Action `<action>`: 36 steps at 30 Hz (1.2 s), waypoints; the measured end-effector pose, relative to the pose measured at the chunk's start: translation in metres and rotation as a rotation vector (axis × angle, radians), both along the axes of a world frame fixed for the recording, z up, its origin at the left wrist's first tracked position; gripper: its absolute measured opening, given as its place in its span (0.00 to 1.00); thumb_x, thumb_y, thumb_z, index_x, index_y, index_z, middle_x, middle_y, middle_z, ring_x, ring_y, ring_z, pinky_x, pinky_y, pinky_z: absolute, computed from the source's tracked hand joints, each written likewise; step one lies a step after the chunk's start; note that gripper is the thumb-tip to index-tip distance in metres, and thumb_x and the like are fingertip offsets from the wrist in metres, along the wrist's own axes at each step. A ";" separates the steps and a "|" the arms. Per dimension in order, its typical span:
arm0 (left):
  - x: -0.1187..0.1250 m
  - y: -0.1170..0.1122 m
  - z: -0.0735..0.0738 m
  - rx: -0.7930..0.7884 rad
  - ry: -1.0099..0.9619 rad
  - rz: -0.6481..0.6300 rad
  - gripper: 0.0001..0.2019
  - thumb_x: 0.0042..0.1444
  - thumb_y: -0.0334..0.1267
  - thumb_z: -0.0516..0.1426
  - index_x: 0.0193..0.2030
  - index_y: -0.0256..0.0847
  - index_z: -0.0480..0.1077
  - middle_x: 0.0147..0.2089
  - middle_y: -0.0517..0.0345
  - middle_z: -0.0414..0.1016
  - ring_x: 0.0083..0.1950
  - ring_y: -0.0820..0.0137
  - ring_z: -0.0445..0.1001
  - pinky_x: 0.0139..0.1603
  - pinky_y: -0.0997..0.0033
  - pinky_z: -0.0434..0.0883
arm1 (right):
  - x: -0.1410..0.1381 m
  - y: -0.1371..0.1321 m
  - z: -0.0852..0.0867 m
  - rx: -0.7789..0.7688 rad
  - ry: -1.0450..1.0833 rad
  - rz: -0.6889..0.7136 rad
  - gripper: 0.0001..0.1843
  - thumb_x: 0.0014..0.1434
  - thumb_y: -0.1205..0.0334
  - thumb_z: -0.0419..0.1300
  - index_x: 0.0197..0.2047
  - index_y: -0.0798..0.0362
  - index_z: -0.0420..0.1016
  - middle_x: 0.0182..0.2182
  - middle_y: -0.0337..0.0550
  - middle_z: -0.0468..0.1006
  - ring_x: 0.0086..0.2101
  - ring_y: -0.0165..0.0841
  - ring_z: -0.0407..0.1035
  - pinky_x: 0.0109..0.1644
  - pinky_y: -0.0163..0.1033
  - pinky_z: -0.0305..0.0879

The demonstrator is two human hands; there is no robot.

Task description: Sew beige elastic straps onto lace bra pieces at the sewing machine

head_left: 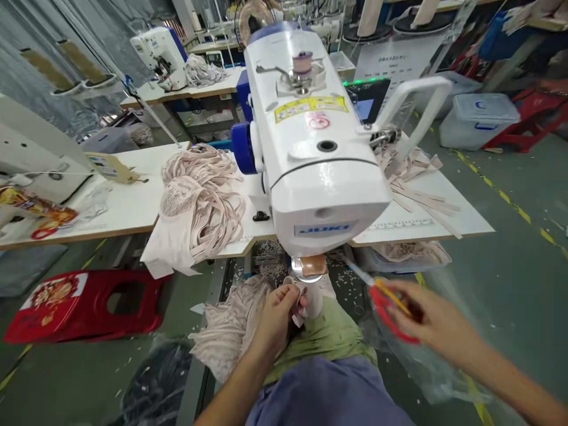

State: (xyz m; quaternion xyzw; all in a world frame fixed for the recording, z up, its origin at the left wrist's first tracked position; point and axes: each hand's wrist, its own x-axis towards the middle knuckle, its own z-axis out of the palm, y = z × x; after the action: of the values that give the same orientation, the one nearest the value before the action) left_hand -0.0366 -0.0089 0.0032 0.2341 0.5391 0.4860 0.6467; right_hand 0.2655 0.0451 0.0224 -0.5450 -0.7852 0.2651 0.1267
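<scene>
My left hand [280, 305] is closed in a pinch on a beige fabric piece [313, 303] just below the sewing machine's front end. To the right, my right hand [412, 310] is wrapped round the red and yellow handles of a pair of scissors [390, 305]. Their blades point left toward the machine and are blurred by motion. The white sewing machine [328, 195] stands over the lap, and its needle area is hidden from above. A heap of beige ruffled fabric [235, 328] hangs left of my left hand.
Tangled beige garment pieces [202, 195] lie on the table left of the machine; beige strips [421, 183] lie on its right side. A red stool [89, 305] is on the floor at left. A plastic bin [479, 118] stands far right.
</scene>
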 end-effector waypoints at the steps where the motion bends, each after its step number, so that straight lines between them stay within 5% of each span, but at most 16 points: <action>1: 0.001 0.000 -0.002 0.000 -0.011 -0.008 0.24 0.43 0.60 0.66 0.25 0.39 0.68 0.24 0.60 0.69 0.24 0.76 0.60 0.28 0.75 0.61 | -0.004 -0.021 -0.005 -0.042 0.002 0.058 0.19 0.63 0.56 0.55 0.57 0.46 0.70 0.43 0.48 0.80 0.31 0.39 0.75 0.32 0.42 0.72; 6: 0.003 0.000 -0.003 0.016 -0.004 -0.077 0.24 0.45 0.59 0.66 0.25 0.38 0.69 0.25 0.60 0.71 0.25 0.76 0.61 0.29 0.76 0.62 | -0.047 -0.070 -0.009 0.007 -0.013 0.207 0.18 0.62 0.58 0.57 0.56 0.48 0.71 0.53 0.50 0.75 0.42 0.40 0.76 0.46 0.46 0.75; 11: 0.003 -0.002 0.003 0.050 0.050 -0.150 0.22 0.48 0.57 0.65 0.25 0.38 0.71 0.26 0.58 0.73 0.25 0.75 0.62 0.30 0.74 0.62 | -0.070 -0.057 -0.003 0.057 0.026 0.231 0.17 0.64 0.60 0.54 0.54 0.52 0.71 0.49 0.51 0.77 0.40 0.39 0.76 0.42 0.44 0.76; 16: 0.002 -0.005 0.002 0.034 0.079 -0.182 0.15 0.51 0.50 0.61 0.27 0.38 0.70 0.25 0.59 0.72 0.26 0.74 0.62 0.31 0.73 0.61 | -0.070 -0.046 0.009 -0.064 0.083 0.277 0.17 0.66 0.58 0.52 0.56 0.49 0.71 0.50 0.49 0.77 0.31 0.35 0.75 0.34 0.39 0.72; 21: -0.001 -0.005 -0.002 -0.021 0.003 -0.143 0.16 0.47 0.50 0.63 0.25 0.38 0.67 0.21 0.62 0.65 0.23 0.77 0.58 0.26 0.76 0.56 | -0.057 -0.050 0.015 -0.120 0.155 0.171 0.15 0.65 0.58 0.51 0.52 0.47 0.72 0.37 0.45 0.79 0.24 0.32 0.69 0.28 0.37 0.67; 26: -0.002 -0.004 -0.003 -0.059 -0.052 -0.090 0.25 0.40 0.60 0.66 0.26 0.39 0.66 0.17 0.69 0.56 0.20 0.79 0.51 0.21 0.78 0.49 | -0.057 -0.058 0.007 -0.187 0.194 0.128 0.19 0.56 0.61 0.58 0.52 0.47 0.69 0.45 0.47 0.76 0.28 0.32 0.70 0.30 0.37 0.68; 36: 0.000 -0.006 -0.001 0.046 0.115 -0.061 0.25 0.46 0.60 0.65 0.23 0.40 0.65 0.21 0.63 0.65 0.23 0.76 0.58 0.26 0.75 0.57 | -0.091 -0.044 0.004 -0.236 0.239 0.127 0.19 0.53 0.61 0.59 0.49 0.47 0.71 0.44 0.46 0.76 0.37 0.38 0.73 0.37 0.40 0.69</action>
State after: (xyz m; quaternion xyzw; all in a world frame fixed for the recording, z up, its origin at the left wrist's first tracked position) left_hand -0.0362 -0.0149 0.0023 0.2930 0.5568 0.4641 0.6235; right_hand 0.1742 0.0015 0.0265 -0.4700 -0.7608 0.4260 0.1374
